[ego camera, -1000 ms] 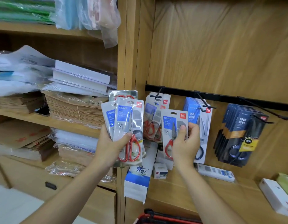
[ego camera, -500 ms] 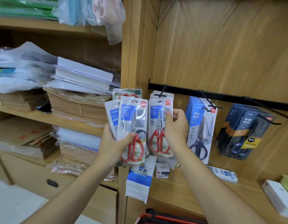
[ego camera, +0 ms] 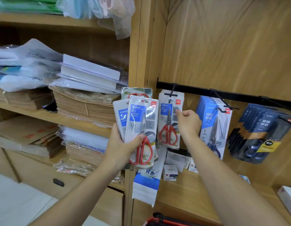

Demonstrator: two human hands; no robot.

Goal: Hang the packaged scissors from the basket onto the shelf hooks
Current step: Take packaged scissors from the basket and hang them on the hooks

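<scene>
Head view: the basket (ego camera: 159, 220), well below the black rail (ego camera: 198, 90), is cut off by the frame's edge. Left of the rail, the left hand (ego camera: 123, 145) grips fanned scissor packs (ego camera: 142, 121), the rear ones half hidden. The right hand (ego camera: 188, 123) pinches the hung pack (ego camera: 169, 121) on the rail's first hook (ego camera: 171, 94); blue packs (ego camera: 211, 121) hang further along.

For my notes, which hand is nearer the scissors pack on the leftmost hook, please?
Right. The right hand touches the hanging pack; the left hand holds other packs beside it.
</scene>
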